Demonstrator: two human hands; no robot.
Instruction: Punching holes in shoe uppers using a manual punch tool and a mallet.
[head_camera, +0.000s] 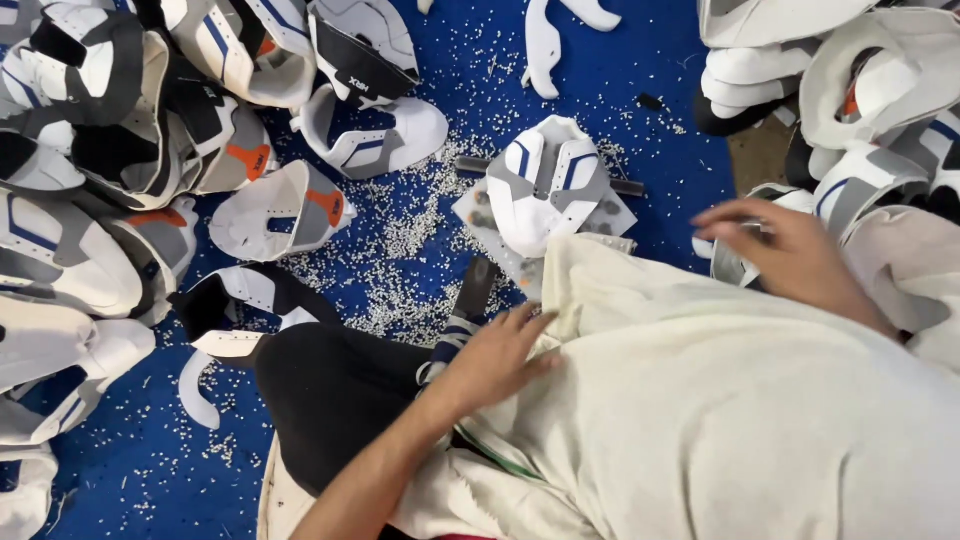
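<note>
My right hand (790, 250), fingers apart, reaches a shoe upper (745, 262) at three o'clock (light, floppy, I'd judge); left hand (495, 355) lies flat.

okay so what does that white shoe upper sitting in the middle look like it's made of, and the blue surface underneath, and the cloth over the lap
The white shoe upper looks like smooth synthetic leather with a faint sheen, with grey and blue overlays; it could be real leather. The blue surface seems a matte sheet or mat, strewn with small white punched bits. The cream cloth, under the left hand, looks like soft woven cotton, creased and dull.
</note>
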